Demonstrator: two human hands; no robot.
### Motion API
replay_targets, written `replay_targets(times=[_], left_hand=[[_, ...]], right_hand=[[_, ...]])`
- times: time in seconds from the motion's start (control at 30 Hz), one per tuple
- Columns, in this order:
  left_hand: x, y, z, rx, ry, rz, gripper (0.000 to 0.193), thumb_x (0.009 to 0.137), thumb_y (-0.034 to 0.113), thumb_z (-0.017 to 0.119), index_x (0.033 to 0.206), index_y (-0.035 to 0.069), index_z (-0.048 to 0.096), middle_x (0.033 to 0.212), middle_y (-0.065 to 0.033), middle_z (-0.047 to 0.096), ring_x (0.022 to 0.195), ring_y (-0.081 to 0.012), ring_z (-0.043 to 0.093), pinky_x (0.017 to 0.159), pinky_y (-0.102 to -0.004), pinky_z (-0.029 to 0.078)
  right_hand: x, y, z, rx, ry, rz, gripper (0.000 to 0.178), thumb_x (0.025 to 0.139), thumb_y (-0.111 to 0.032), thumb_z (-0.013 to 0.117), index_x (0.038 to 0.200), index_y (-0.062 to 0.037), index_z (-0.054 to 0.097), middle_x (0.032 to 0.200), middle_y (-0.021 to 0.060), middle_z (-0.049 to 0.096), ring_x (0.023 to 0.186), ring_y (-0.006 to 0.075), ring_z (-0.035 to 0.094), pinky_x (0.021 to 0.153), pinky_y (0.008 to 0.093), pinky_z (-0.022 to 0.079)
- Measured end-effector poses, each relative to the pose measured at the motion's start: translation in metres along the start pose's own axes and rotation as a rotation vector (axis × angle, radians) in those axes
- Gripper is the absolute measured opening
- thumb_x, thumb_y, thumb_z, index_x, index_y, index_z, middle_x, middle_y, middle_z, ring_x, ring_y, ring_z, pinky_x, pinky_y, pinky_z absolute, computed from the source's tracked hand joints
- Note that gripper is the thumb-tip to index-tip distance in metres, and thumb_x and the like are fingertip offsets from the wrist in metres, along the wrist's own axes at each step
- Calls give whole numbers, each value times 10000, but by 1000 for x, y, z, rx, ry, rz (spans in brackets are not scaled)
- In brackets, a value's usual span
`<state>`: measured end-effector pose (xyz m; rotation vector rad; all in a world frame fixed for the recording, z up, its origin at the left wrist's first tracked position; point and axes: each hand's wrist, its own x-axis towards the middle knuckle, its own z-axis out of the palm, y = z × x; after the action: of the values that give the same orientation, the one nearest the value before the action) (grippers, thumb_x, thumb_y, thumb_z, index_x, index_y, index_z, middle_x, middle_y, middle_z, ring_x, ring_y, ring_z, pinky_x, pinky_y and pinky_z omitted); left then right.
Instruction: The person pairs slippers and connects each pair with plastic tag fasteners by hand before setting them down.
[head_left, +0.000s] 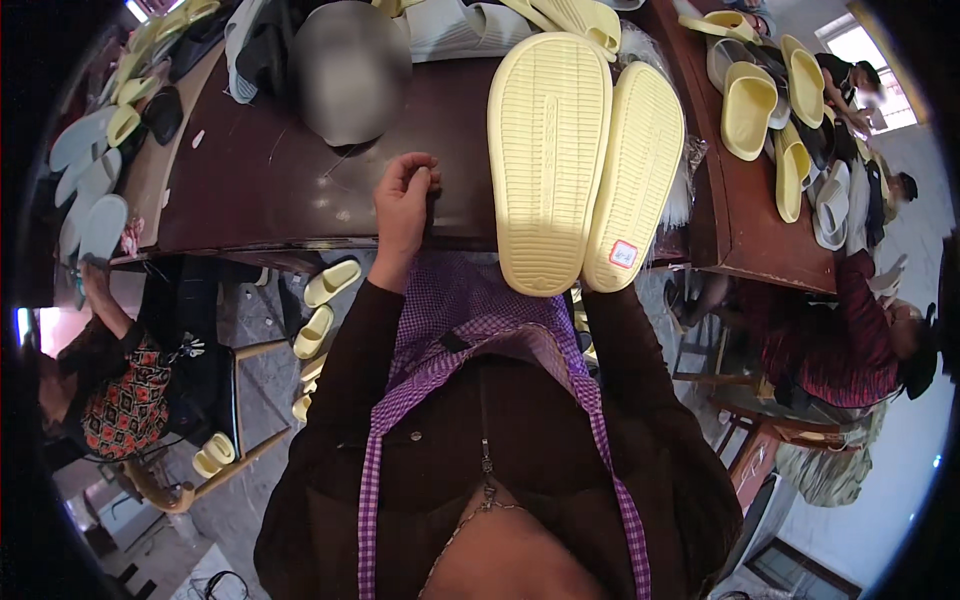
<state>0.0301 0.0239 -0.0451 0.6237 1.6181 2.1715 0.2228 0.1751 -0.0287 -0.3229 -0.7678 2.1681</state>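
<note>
A pair of pale yellow slippers (552, 165) is held up in front of me, side by side, with the ribbed soles facing me. The right one carries a small white sticker with a red border near its heel. My right sleeve runs up behind the heels, and the slippers hide nearly all of my right hand, which appears to grip them from behind. To their left, my left hand (402, 205) hovers by the front edge of the dark brown table (270, 200). Its fingers are loosely curled and apart, with nothing visible in them.
Grey slippers (465, 32) line the table's far side beside a blurred round grey shape (350, 75). Yellow and grey slippers cover the right-hand table (755, 235). More yellow slippers (315, 332) lie on the floor. Co-workers sit at left (125, 390) and right (840, 340).
</note>
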Motion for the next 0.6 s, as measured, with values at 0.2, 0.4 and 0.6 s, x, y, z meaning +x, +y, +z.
replay_targets(times=[0.2, 0.4, 0.6], left_hand=[[1, -5, -1, -57, -1, -8, 148, 874, 36, 490, 994, -4, 567, 917, -46, 601, 780, -103, 572, 713, -232, 471], [1, -2, 1, -29, -3, -8, 151, 873, 37, 493, 998, -4, 565, 904, -46, 600, 770, -101, 567, 709, -227, 466], [2, -3, 0, -25, -14, 4, 148, 874, 40, 494, 996, -8, 564, 890, -46, 598, 758, -99, 564, 703, -226, 466]], right_hand=[[-5, 4, -7, 55, 15, 11, 527, 950, -366, 361, 1368, -49, 308, 1356, 156, 393, 1193, 269, 449, 954, 381, 423], [-9, 2, -19, 126, 25, 29, 526, 952, -367, 354, 1373, -55, 301, 1364, 150, 383, 1204, 262, 436, 965, 375, 409], [-3, 6, -25, 189, 27, 49, 526, 954, -369, 346, 1377, -62, 295, 1373, 144, 372, 1215, 255, 423, 976, 369, 394]])
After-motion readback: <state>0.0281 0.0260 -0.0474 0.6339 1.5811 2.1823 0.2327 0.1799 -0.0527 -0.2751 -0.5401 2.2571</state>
